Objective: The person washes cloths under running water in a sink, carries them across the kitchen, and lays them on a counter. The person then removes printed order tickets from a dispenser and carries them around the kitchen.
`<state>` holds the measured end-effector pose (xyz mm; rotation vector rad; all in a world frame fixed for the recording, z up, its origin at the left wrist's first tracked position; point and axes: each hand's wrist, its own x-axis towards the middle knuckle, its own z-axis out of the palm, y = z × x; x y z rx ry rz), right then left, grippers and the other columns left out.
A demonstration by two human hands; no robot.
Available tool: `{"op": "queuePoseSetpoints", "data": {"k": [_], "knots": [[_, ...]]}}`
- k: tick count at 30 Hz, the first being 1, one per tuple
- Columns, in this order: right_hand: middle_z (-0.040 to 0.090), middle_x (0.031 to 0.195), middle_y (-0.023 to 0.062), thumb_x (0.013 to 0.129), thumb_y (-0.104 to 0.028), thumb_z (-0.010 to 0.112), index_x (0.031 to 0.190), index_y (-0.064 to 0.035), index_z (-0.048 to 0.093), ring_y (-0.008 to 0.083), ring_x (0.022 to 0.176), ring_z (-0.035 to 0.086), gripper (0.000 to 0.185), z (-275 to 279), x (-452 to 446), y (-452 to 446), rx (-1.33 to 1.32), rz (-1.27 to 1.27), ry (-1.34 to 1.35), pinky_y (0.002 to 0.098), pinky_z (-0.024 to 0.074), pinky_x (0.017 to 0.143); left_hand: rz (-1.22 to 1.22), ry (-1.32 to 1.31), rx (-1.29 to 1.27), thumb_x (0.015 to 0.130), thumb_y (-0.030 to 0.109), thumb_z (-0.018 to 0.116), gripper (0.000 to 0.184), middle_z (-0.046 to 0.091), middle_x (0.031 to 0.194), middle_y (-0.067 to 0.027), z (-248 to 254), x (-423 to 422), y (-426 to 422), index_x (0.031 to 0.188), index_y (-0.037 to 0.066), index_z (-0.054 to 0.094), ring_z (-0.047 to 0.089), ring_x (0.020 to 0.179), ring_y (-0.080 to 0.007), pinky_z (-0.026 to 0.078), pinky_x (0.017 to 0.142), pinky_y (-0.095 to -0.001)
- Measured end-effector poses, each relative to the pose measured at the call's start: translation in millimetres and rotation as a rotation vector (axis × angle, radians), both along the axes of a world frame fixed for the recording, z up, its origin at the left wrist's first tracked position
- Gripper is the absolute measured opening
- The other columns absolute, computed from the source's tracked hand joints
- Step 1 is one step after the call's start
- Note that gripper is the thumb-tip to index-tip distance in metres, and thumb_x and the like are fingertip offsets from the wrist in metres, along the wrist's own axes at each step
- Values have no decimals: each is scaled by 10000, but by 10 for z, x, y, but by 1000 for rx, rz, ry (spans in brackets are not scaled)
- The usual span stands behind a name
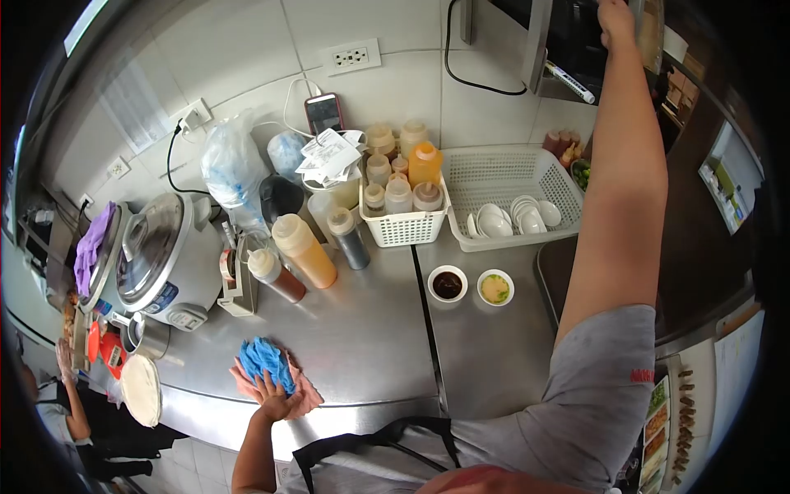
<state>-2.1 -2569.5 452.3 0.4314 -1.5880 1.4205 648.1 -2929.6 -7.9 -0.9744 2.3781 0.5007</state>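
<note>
My left hand [274, 401] lies on the steel counter with its fingers spread over a blue cloth [265, 360] and a pink cloth [308, 395] bunched together. High at the upper right, my right hand [615, 25] reaches to a dark microwave [570, 37] and curls its fingers round the edge of the door; the frame cuts off part of the grip. Below that outstretched arm stand two small white bowls, one with dark sauce [447, 285] and another with pale yellow liquid and green bits [495, 288].
A white basket [406, 230] holds several squeeze bottles; a larger basket [504, 240] holds small white dishes. More sauce bottles [306, 251] and a rice cooker [164, 259] stand to the left. A marker [569, 81] is on the microwave. Another person's hand [65, 360] shows at far left.
</note>
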Motion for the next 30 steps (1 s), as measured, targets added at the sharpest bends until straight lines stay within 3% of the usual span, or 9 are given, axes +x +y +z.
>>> {"op": "queuePoseSetpoints", "data": {"k": [3,5,8,11,13,16,21,25,30], "knots": [[558,778,176,739,-100,455,912,-12,488,288,784,538,196,21,998,-97,2,-180,-12,385,399,650,14,-11,-8,713,620,377,807,-140,1305,-247,117,-23,60,1282,80,191,-233,1157,-433,-126,896,-560],[525,771,-29,767,-210,519,990,-61,513,56,673,476,268,35,192,413,43,109,152,241,397,606,-5,-33,-8,724,612,365,785,-116,1313,-240,138,-34,32,1283,90,188,-179,1185,-414,-97,917,-545],[520,761,-37,783,-197,512,936,-66,517,52,652,467,202,-17,979,329,178,347,47,220,395,598,-111,49,70,729,601,365,695,0,1316,-256,80,42,-217,1228,118,329,-56,1205,-429,-42,931,-551],[523,752,-35,778,-178,507,900,-69,519,50,635,466,164,-94,1917,-95,342,608,-161,194,395,587,-43,165,-289,706,578,446,595,519,1039,-181,617,-191,-140,1018,82,546,236,1139,-455,114,942,-524],[531,750,-29,771,-153,497,884,-68,516,51,631,476,142,-195,2322,-385,510,749,-231,182,400,581,129,488,-66,733,507,488,588,505,1063,-183,999,-398,-185,1035,3,511,440,1022,-351,346,855,-422],[552,765,-5,761,-126,480,885,-66,508,55,639,496,140,-421,2894,-952,757,944,-362,194,409,562,106,1211,777,830,405,393,490,528,1000,-106,1740,-750,257,1079,-11,464,511,918,-208,374,817,-321],[575,756,40,757,-95,466,929,-28,480,72,663,516,184,-637,3854,-1624,1094,1295,-545,218,416,578,-140,1270,1505,760,609,311,724,504,1060,-94,2341,-1057,689,1177,19,359,479,989,-196,356,838,-324],[576,756,56,755,-69,442,962,5,460,97,689,529,221,-847,4217,-1939,1245,1358,-348,244,418,610,94,1622,1552,727,659,288,792,476,1102,-125,2605,-889,551,1178,9,328,496,952,-235,406,771,-343],[581,763,114,740,-54,450,1028,-90,460,209,690,559,290,-956,4490,-2235,1383,848,211,309,434,627,595,2023,1247,815,258,456,319,488,1081,-17,2550,-571,39,1100,124,405,457,990,-177,329,795,-362]]}}
